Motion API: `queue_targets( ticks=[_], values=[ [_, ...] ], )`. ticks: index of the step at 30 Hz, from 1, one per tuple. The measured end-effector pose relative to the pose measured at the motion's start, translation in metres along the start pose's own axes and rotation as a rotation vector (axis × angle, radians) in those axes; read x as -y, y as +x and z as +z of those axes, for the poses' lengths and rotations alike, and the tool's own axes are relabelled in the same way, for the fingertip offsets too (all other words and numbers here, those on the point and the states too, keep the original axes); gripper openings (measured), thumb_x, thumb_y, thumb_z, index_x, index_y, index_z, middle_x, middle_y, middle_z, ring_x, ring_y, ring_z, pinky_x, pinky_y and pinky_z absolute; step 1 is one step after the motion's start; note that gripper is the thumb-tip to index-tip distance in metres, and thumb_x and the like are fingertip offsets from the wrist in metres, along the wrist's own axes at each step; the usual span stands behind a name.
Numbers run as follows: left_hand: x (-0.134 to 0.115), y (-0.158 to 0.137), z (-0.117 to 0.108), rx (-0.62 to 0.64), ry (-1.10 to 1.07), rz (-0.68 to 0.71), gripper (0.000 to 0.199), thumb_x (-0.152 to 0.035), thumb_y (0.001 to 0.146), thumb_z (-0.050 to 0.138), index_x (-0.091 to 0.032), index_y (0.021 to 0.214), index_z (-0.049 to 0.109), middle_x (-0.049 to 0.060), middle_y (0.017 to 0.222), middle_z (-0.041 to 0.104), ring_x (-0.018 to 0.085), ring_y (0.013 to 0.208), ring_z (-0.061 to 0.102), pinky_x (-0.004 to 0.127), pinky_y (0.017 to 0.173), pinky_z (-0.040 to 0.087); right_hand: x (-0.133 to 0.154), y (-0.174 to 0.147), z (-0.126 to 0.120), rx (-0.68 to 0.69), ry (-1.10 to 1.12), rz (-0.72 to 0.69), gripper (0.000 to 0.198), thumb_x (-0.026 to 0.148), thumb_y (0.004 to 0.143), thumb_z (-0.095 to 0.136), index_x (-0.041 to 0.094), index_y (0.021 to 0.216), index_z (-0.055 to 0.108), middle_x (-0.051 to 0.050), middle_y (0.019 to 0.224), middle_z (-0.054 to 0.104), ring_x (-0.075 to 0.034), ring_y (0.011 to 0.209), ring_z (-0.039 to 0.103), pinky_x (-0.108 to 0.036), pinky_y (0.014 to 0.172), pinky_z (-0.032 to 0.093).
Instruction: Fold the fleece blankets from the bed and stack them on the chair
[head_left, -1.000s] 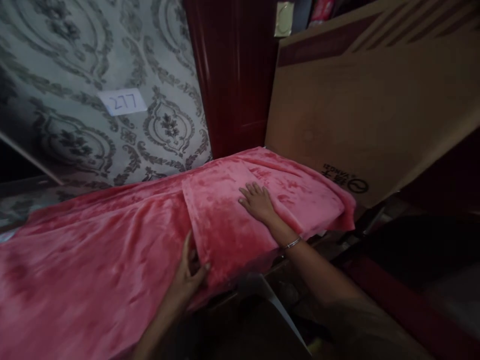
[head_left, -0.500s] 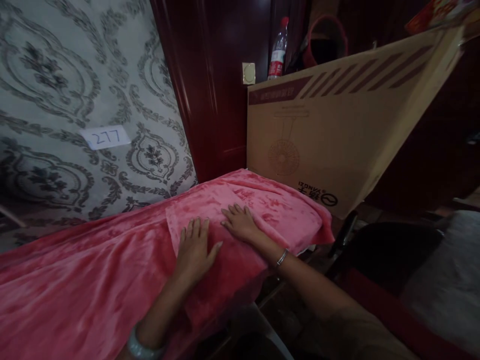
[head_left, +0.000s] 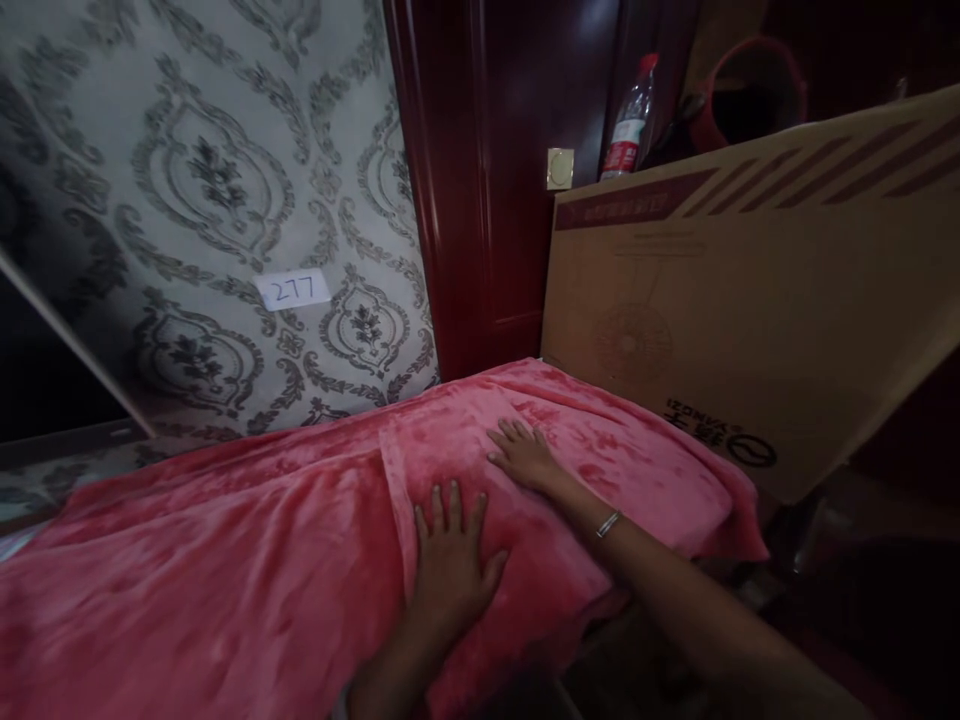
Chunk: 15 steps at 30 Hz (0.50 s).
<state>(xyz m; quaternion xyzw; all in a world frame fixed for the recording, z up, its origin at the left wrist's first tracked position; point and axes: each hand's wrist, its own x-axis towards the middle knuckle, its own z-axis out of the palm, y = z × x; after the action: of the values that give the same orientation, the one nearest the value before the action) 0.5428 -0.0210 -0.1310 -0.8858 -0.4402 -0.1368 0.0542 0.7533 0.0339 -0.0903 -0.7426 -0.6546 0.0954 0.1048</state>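
A pink plush blanket point(head_left: 300, 560) is spread over a long raised surface, with a folded layer of the same cloth lying on its right part. My left hand point(head_left: 451, 565) rests palm down on that folded layer, fingers spread, near its left edge. Farther back and to the right, my right hand point(head_left: 523, 453) lies flat on the cloth with its fingers apart. Neither hand grips anything. A silver bracelet point(head_left: 608, 523) circles my right wrist. What the blanket covers is hidden.
Behind the blanket's right end stands a large cardboard box point(head_left: 817, 300). A plastic bottle with a red cap point(head_left: 628, 125) and a red-rimmed round object point(head_left: 750, 95) are above it. Patterned wallpaper point(head_left: 217, 190) carries a paper marked 277 point(head_left: 294, 290). A dark red door point(head_left: 517, 250) adjoins it.
The view has swung left, so the scene sits farther right in the picture. Both hands are still flat on the folded blanket; the left fingers are spread a little wider.
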Motion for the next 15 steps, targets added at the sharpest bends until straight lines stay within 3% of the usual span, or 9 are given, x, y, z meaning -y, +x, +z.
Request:
queue_targets(
  ticks=[4, 8, 10, 13, 15],
  values=[
    [-0.002, -0.005, 0.002, -0.039, -0.006, 0.023, 0.071, -0.05, 0.088, 0.058, -0.025, 0.152, 0.042, 0.021, 0.161, 0.03, 0.048, 0.147, 0.023, 0.072, 0.112, 0.021, 0.022, 0.031, -0.014, -0.011, 0.026, 0.097, 0.063, 0.054, 0.103, 0.027, 0.026, 0.159, 0.027, -0.008, 0.166, 0.015, -0.033, 0.152, 0.007, -0.06, 0.118, 0.012],
    [-0.009, -0.019, -0.005, -0.062, -0.038, 0.053, 0.067, -0.05, 0.089, 0.056, -0.025, 0.15, 0.045, 0.019, 0.158, 0.037, 0.046, 0.144, 0.032, 0.069, 0.11, 0.029, 0.041, 0.046, 0.009, -0.055, 0.045, 0.07, 0.063, 0.056, 0.102, 0.03, 0.03, 0.159, 0.028, -0.003, 0.167, 0.014, -0.031, 0.153, 0.005, -0.058, 0.119, 0.006],
    [-0.007, -0.022, -0.014, -0.04, -0.1, 0.099, 0.055, -0.043, 0.091, 0.055, -0.022, 0.143, 0.053, 0.018, 0.147, 0.051, 0.04, 0.134, 0.046, 0.061, 0.108, 0.037, 0.044, 0.047, 0.025, -0.092, 0.022, 0.063, 0.062, 0.054, 0.101, 0.033, 0.029, 0.158, 0.03, -0.004, 0.166, 0.015, -0.032, 0.153, 0.005, -0.059, 0.119, 0.003],
    [0.014, -0.007, -0.032, -0.018, -0.226, 0.131, 0.032, -0.024, 0.095, 0.045, -0.021, 0.116, 0.069, 0.011, 0.117, 0.07, 0.026, 0.107, 0.062, 0.045, 0.098, 0.048, 0.041, 0.046, 0.039, -0.124, 0.009, 0.063, 0.062, 0.054, 0.102, 0.034, 0.028, 0.157, 0.032, -0.004, 0.166, 0.017, -0.032, 0.152, 0.007, -0.059, 0.119, 0.005],
    [0.043, 0.017, -0.044, -0.056, -0.228, 0.038, 0.035, -0.015, 0.094, 0.038, -0.019, 0.107, 0.071, 0.01, 0.11, 0.071, 0.023, 0.101, 0.063, 0.039, 0.094, 0.049, 0.039, 0.046, 0.04, -0.131, 0.008, 0.063, 0.061, 0.054, 0.102, 0.034, 0.028, 0.158, 0.031, -0.004, 0.166, 0.018, -0.032, 0.152, 0.008, -0.06, 0.119, 0.006]
  ],
)
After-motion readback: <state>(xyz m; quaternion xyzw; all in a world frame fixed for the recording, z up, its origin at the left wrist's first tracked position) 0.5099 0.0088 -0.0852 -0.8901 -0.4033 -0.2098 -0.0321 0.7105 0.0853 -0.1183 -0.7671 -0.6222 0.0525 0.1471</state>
